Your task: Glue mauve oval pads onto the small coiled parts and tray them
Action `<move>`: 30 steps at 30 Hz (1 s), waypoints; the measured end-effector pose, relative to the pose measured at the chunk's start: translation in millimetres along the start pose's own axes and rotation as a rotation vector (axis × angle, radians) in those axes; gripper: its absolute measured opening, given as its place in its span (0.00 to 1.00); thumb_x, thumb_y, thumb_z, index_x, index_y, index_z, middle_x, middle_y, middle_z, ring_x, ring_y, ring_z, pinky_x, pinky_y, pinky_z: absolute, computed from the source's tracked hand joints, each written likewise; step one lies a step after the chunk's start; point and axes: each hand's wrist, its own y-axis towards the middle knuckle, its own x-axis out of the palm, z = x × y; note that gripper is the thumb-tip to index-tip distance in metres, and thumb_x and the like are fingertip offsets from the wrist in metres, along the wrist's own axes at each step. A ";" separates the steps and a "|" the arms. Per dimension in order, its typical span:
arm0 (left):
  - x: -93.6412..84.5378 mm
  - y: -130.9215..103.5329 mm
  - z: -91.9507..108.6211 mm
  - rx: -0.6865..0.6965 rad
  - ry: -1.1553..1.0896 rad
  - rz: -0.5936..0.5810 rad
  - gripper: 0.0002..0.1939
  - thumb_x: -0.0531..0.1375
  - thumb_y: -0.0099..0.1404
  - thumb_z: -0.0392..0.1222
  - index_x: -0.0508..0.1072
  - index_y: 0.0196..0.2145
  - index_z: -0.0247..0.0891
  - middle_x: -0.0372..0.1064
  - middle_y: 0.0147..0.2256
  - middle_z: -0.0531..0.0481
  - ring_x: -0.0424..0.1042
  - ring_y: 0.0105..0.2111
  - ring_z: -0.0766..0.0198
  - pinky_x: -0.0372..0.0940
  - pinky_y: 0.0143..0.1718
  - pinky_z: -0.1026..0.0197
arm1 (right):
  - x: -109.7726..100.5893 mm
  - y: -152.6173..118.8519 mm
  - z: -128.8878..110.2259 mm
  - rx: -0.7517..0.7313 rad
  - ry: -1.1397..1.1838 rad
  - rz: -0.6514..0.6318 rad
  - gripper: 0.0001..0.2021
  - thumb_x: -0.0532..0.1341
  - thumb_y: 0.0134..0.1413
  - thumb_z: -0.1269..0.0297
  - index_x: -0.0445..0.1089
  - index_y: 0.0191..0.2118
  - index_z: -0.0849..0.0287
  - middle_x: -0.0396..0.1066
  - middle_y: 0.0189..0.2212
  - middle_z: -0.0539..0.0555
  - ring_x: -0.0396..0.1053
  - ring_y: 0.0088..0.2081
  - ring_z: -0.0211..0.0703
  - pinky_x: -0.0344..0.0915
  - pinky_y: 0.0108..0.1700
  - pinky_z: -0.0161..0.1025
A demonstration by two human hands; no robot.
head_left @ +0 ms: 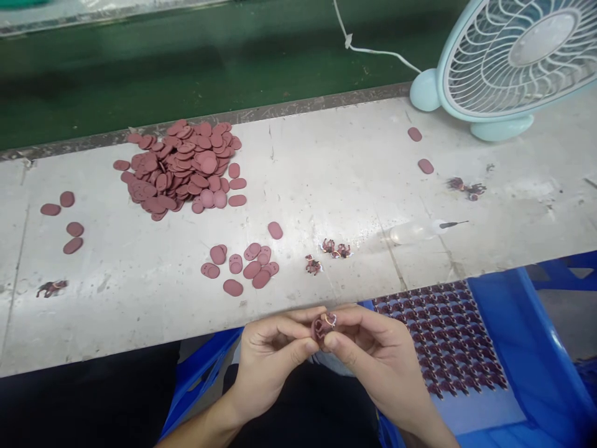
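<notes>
A pale, scuffed worktop runs across the view, with a dark green surface behind its far edge. At the far right stands a light blue desk fan, its white cord trailing off to the rear.

On the worktop, far left of centre, lies a large heap of reddish oval discs. A smaller group of the same discs lies nearer me, one single disc just beyond it. Four loose discs sit at the left end, and two more near the fan. Small dark red figures lie right of the near group, another at far left and another at right. A thin dark tool lies near the right.

Below the worktop edge, my left hand and right hand meet over my lap. The fingers of both are curled inward and pinch one small dark red piece between thumbs and forefingers. It is held just off the near edge, clear of the worktop. Its exact shape is too small to make out.

To my right, a blue crate holds a sheet of many small dark red figures in rows.
</notes>
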 end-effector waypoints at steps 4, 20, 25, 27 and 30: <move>-0.1 2.6 -2.2 0.027 -0.011 0.005 0.04 0.71 0.59 0.34 0.83 0.30 0.42 0.81 0.47 0.47 0.80 0.44 0.54 0.73 0.50 0.54 | 1.6 1.4 0.1 -0.015 0.026 0.013 0.04 0.69 0.58 0.66 0.79 0.40 0.54 0.80 0.38 0.53 0.78 0.38 0.42 0.76 0.41 0.37; -57.7 29.4 58.0 0.573 1.336 0.048 0.18 0.66 0.63 0.37 0.79 0.51 0.48 0.76 0.50 0.46 0.68 0.51 0.48 0.60 0.58 0.49 | -57.2 -26.0 35.6 0.001 0.121 0.329 0.07 0.71 0.54 0.64 0.80 0.41 0.52 0.78 0.34 0.56 0.76 0.30 0.45 0.75 0.25 0.36; -59.3 36.0 63.9 0.635 1.667 -0.015 0.12 0.60 0.69 0.39 0.78 0.49 0.39 0.74 0.49 0.44 0.69 0.47 0.51 0.61 0.53 0.53 | -90.9 -59.2 51.6 0.107 0.067 0.512 0.12 0.74 0.49 0.62 0.78 0.40 0.54 0.78 0.27 0.56 0.75 0.25 0.45 0.74 0.24 0.37; -57.9 36.3 67.4 0.672 1.736 -0.071 0.10 0.60 0.69 0.39 0.77 0.47 0.39 0.75 0.48 0.45 0.70 0.48 0.51 0.61 0.55 0.52 | -102.4 -75.1 58.5 0.137 0.008 0.547 0.14 0.74 0.49 0.60 0.77 0.42 0.54 0.78 0.26 0.55 0.76 0.25 0.46 0.74 0.25 0.37; -59.7 38.0 75.1 0.715 1.791 -0.143 0.09 0.62 0.67 0.41 0.76 0.45 0.40 0.76 0.47 0.46 0.73 0.47 0.50 0.62 0.56 0.50 | -118.5 -100.9 65.8 0.143 -0.212 0.549 0.14 0.70 0.54 0.56 0.73 0.44 0.54 0.78 0.29 0.54 0.77 0.28 0.46 0.75 0.29 0.38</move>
